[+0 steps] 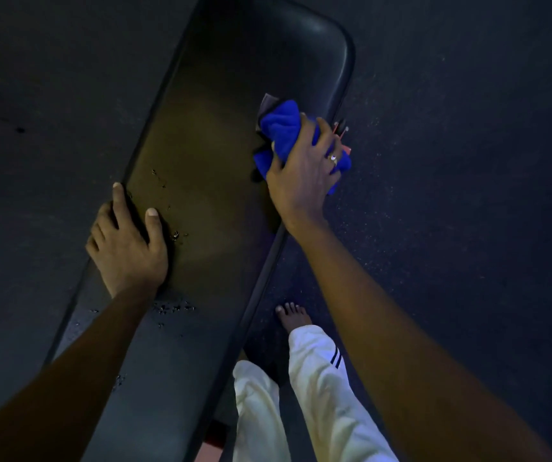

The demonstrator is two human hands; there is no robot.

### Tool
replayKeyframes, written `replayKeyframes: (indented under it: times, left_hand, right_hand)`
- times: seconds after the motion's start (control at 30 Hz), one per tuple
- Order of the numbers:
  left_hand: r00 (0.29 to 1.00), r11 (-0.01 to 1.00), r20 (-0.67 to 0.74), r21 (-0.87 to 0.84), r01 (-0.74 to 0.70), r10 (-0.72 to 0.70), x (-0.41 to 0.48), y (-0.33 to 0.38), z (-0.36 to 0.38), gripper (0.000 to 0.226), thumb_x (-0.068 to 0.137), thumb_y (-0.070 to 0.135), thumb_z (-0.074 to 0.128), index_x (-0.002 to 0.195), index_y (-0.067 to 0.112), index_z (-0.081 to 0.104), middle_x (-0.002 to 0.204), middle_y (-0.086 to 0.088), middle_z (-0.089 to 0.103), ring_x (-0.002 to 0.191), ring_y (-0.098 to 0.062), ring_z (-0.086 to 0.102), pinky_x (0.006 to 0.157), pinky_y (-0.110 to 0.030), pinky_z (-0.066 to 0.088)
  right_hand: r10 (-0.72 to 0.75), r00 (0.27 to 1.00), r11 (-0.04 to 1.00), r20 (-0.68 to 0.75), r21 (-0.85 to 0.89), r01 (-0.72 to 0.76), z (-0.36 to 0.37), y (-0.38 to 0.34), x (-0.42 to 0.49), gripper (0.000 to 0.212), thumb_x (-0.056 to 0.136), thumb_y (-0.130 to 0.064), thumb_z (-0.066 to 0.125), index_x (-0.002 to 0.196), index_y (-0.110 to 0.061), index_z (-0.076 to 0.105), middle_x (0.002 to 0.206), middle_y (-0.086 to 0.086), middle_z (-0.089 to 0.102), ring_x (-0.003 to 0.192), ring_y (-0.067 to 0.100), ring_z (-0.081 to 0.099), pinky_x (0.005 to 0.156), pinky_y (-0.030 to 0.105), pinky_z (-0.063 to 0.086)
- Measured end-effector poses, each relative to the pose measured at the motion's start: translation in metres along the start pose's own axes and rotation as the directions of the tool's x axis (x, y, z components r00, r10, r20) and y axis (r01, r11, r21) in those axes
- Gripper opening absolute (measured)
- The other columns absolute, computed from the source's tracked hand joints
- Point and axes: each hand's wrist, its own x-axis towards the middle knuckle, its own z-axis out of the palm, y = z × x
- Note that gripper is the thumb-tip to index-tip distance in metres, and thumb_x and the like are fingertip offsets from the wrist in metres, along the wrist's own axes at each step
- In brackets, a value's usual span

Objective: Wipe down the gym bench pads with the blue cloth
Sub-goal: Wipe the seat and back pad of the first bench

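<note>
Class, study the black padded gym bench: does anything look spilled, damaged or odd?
Yes: small glinting specks scatter over the black cushioned bench pad beside the left hand, unlike its smooth far end; droplets or cracks, unclear.

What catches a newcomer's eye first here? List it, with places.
The bright blue cloth, bunched in the right hand, sits at the right edge of the bench pad, vivid against the dark scene. The left hand holds the pad's opposite edge. Below show white trousers and a bare foot.
</note>
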Motion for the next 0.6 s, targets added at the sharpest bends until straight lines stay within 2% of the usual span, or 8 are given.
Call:
replayKeyframes:
  times: [0.1,0.17,0.23,0.3,0.4,0.47,0.53,0.6]
  left_hand:
    - [1.000,1.000,0.010,-0.009,0.010,-0.010,-0.001,0.002,-0.003,0.066,0.105,0.053,0.030,0.162,0.020,0.021,0.152,-0.026,0.039,0.136,-0.046,0.039,0.110,-0.061,0.029]
    - [1.000,1.000,0.012,-0.011,0.008,-0.008,-0.002,0.003,-0.004,0.066,0.105,0.053,0.030,0.162,0.020,0.021,0.152,-0.026,0.039,0.136,-0.046,0.039,0.110,-0.062,0.029]
    - [1.000,1.000,0.023,-0.016,0.007,-0.007,0.000,0.003,-0.005,0.066,0.105,0.053,0.030,0.162,0.021,0.020,0.152,-0.026,0.039,0.137,-0.046,0.039,0.110,-0.062,0.029]
    - [0.999,1.000,0.036,-0.020,0.018,-0.017,0.000,0.002,-0.005,0.065,0.105,0.053,0.031,0.162,0.021,0.020,0.153,-0.025,0.039,0.137,-0.045,0.038,0.111,-0.062,0.028]
    - [0.999,0.999,0.045,-0.026,0.021,-0.020,0.000,0.002,-0.006,0.065,0.106,0.052,0.034,0.162,0.022,0.020,0.153,-0.024,0.039,0.137,-0.044,0.039,0.111,-0.062,0.029]
    - [0.999,0.999,0.045,-0.031,0.021,-0.020,0.000,0.002,-0.006,0.065,0.106,0.052,0.035,0.161,0.022,0.021,0.152,-0.024,0.041,0.136,-0.044,0.040,0.110,-0.062,0.030]
    - [0.999,0.999,0.046,-0.028,0.020,-0.019,0.000,0.003,-0.007,0.065,0.105,0.051,0.035,0.161,0.022,0.021,0.151,-0.024,0.041,0.135,-0.044,0.041,0.110,-0.061,0.030]
    - [0.999,0.999,0.050,-0.029,0.018,-0.017,0.000,0.004,-0.008,0.064,0.106,0.051,0.035,0.161,0.021,0.021,0.151,-0.024,0.042,0.136,-0.043,0.041,0.110,-0.061,0.030]
  right_hand:
    - [-0.183,0.976,0.973,0.117,-0.117,0.197,-0.005,0.003,-0.021,0.079,0.096,-0.058,0.051,0.160,-0.023,0.020,0.166,0.007,0.016,0.154,0.041,0.006,0.114,0.073,0.018]
    - [-0.421,0.857,0.852,0.297,-0.195,0.486,-0.013,0.016,-0.034,0.082,0.096,-0.070,0.037,0.161,-0.025,0.017,0.169,0.005,0.011,0.155,0.039,-0.002,0.116,0.072,0.006]
    - [-0.562,0.707,0.712,0.428,-0.184,0.677,-0.026,0.026,-0.018,0.070,0.101,-0.063,0.036,0.161,-0.030,0.021,0.170,0.003,0.009,0.156,0.034,-0.004,0.118,0.073,0.005]
    - [-0.620,0.657,0.656,0.429,-0.176,0.734,-0.035,0.027,0.011,0.056,0.102,-0.051,0.044,0.156,-0.037,0.034,0.170,0.002,0.007,0.157,0.032,-0.004,0.119,0.070,0.001]
    - [-0.594,0.744,0.735,0.305,-0.169,0.656,-0.037,0.012,0.023,0.051,0.094,-0.040,0.061,0.145,-0.042,0.052,0.168,0.002,0.015,0.156,0.032,0.004,0.122,0.065,0.000]
    - [-0.508,0.846,0.828,0.162,-0.181,0.531,-0.035,0.003,-0.001,0.054,0.090,-0.035,0.068,0.143,-0.036,0.055,0.160,0.006,0.029,0.149,0.034,0.021,0.121,0.062,0.018]
    - [-0.311,0.947,0.937,0.079,-0.144,0.319,-0.031,-0.006,-0.029,0.062,0.092,-0.041,0.064,0.150,-0.029,0.046,0.157,0.012,0.029,0.145,0.037,0.025,0.118,0.058,0.029]
    - [-0.041,0.992,0.999,0.123,-0.019,0.043,-0.018,-0.020,-0.037,0.078,0.096,-0.060,0.049,0.161,-0.027,0.022,0.168,0.013,0.005,0.154,0.039,0.001,0.124,0.056,0.008]
